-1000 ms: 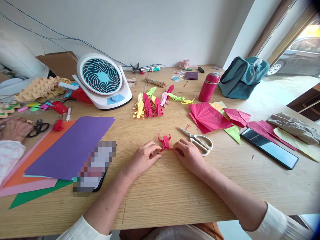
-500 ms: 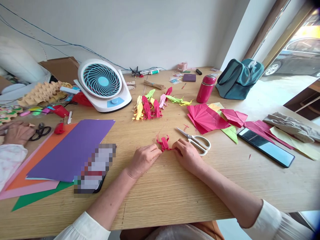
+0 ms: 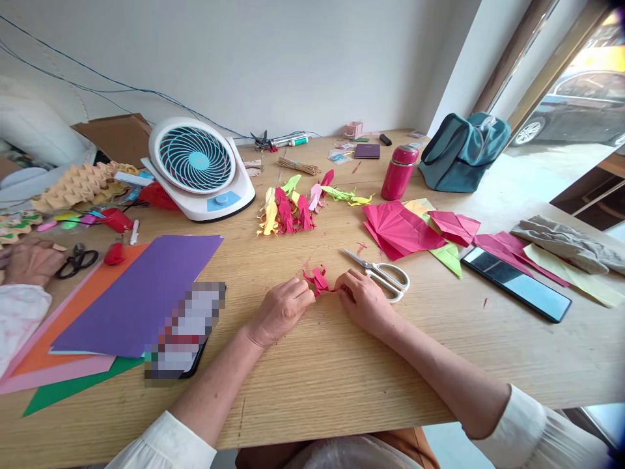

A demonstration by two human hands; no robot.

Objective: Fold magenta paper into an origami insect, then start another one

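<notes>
Between my hands is a small red folded-paper figure (image 3: 318, 280) with thin bent limbs. My left hand (image 3: 284, 306) pinches its left side with closed fingertips. On the other side, my right hand (image 3: 362, 296) grips a thin limb that sticks out to the right. White-handled scissors (image 3: 393, 280) lie just behind and beside my right hand, blades pointing away to the left. Farther back sits a cluster of folded-paper figures (image 3: 288, 212) in red, yellow, pink and green. Small red paper scraps (image 3: 361, 249) lie near the scissor tips.
Coloured paper sheets (image 3: 131, 293) and a phone (image 3: 188, 332) lie left, near another person's hand (image 3: 32, 260) and black scissors (image 3: 77, 260). A fan (image 3: 198, 169) stands behind. Rightward are creased red paper (image 3: 403, 228), a red flask (image 3: 399, 172), a teal bag (image 3: 463, 153) and another phone (image 3: 517, 283).
The red figure tilts slightly differently between my fingers. Both hands stay in nearly the same place, and the whole view has shifted a little.
</notes>
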